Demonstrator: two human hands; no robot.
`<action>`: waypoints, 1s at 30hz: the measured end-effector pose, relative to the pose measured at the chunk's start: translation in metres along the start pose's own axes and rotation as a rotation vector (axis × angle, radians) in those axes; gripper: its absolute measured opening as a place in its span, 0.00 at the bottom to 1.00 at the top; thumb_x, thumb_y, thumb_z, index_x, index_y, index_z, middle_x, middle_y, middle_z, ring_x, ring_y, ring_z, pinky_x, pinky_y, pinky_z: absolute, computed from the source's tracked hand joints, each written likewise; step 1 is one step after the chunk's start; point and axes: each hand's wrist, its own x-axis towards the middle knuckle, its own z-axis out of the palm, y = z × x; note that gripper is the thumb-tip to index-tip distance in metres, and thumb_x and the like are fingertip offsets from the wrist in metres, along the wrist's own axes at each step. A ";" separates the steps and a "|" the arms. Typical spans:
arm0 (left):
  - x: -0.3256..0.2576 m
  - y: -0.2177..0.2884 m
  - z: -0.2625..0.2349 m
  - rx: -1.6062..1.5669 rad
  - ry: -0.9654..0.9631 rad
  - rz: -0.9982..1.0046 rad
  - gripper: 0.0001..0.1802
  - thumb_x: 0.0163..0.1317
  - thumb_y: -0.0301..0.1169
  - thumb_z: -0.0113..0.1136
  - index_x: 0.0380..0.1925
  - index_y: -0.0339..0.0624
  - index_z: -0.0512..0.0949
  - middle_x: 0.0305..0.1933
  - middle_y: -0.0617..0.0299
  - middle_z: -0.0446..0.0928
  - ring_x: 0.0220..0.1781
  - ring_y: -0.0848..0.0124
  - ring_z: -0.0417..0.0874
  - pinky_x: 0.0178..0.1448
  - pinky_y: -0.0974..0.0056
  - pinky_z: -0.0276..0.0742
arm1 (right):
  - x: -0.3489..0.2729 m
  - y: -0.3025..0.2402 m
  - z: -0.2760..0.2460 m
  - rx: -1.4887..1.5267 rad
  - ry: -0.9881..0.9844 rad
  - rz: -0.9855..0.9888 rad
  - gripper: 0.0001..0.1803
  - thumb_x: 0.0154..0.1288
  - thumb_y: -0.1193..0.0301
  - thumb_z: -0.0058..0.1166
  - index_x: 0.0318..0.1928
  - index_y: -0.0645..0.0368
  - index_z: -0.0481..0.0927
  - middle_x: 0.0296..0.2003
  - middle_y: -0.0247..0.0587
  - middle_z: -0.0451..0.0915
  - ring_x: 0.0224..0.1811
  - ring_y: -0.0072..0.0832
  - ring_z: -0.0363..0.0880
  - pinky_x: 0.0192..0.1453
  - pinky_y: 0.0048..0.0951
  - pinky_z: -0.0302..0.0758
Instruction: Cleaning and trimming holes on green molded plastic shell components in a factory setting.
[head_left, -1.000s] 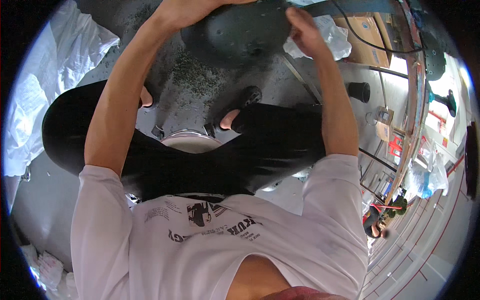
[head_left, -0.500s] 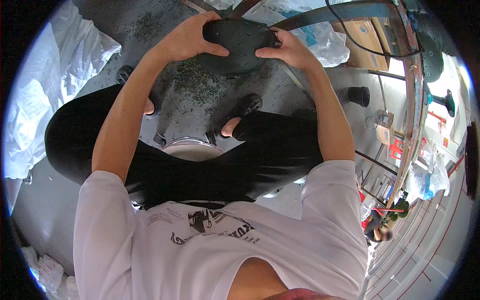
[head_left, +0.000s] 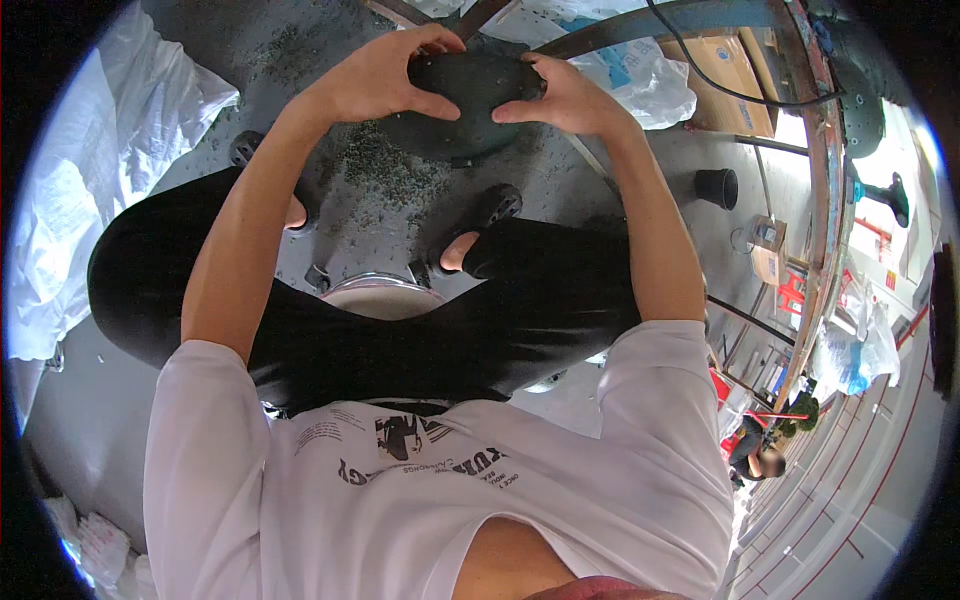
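Observation:
Out in front of me, above the floor, my left hand (head_left: 385,82) and my right hand (head_left: 568,98) grip a dark, rounded, disc-like thing (head_left: 470,90) from opposite sides. Both thumbs lie on its near face, while most of the other fingers curl behind the far edge. A wider dark curved part (head_left: 450,140) with a small tab shows below it; I cannot tell if the two are one piece. Its exact kind does not show.
Dark greenish scraps (head_left: 385,175) litter the grey floor between my feet. A round stool (head_left: 385,300) sits under me. On the right stand a rusty metal frame (head_left: 825,200), a cardboard box (head_left: 725,80) and a black pot (head_left: 716,188). White sheeting (head_left: 150,110) hangs at the left.
The dark disc-like thing has tilted and shifted slightly. My right hand has moved a little to the left, and my left fingers have slid further over the far edge.

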 end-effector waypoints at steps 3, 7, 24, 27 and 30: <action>-0.006 0.024 -0.004 0.126 -0.077 -0.107 0.40 0.51 0.45 0.79 0.62 0.43 0.75 0.58 0.52 0.78 0.61 0.57 0.78 0.68 0.55 0.72 | -0.002 -0.007 -0.001 -0.066 -0.030 0.052 0.48 0.47 0.48 0.79 0.60 0.71 0.76 0.49 0.50 0.84 0.48 0.37 0.84 0.52 0.33 0.79; 0.002 0.025 -0.011 0.084 -0.165 -0.126 0.39 0.49 0.44 0.79 0.59 0.39 0.77 0.59 0.51 0.77 0.60 0.55 0.78 0.66 0.55 0.72 | -0.003 0.010 0.005 -0.182 0.079 -0.022 0.52 0.46 0.47 0.80 0.62 0.73 0.73 0.51 0.55 0.83 0.53 0.39 0.82 0.57 0.36 0.77; -0.010 -0.002 -0.011 -0.458 -0.266 -0.235 0.21 0.51 0.27 0.77 0.46 0.34 0.85 0.40 0.65 0.86 0.42 0.73 0.83 0.56 0.65 0.75 | -0.016 0.031 -0.024 0.269 -0.051 0.105 0.28 0.65 0.56 0.65 0.59 0.61 0.80 0.50 0.34 0.79 0.54 0.28 0.75 0.61 0.28 0.68; -0.007 -0.005 -0.011 -0.369 -0.299 -0.289 0.19 0.50 0.28 0.77 0.44 0.35 0.86 0.40 0.65 0.86 0.42 0.73 0.83 0.56 0.64 0.75 | -0.015 0.036 -0.025 0.331 -0.011 0.063 0.23 0.66 0.56 0.64 0.52 0.60 0.82 0.42 0.28 0.77 0.47 0.22 0.73 0.54 0.26 0.67; -0.006 -0.009 -0.007 -0.316 -0.322 -0.278 0.16 0.52 0.27 0.77 0.39 0.36 0.84 0.35 0.69 0.83 0.38 0.76 0.79 0.49 0.66 0.73 | -0.011 0.036 -0.022 0.411 0.038 -0.041 0.20 0.67 0.56 0.63 0.47 0.60 0.81 0.37 0.23 0.75 0.41 0.18 0.70 0.48 0.24 0.65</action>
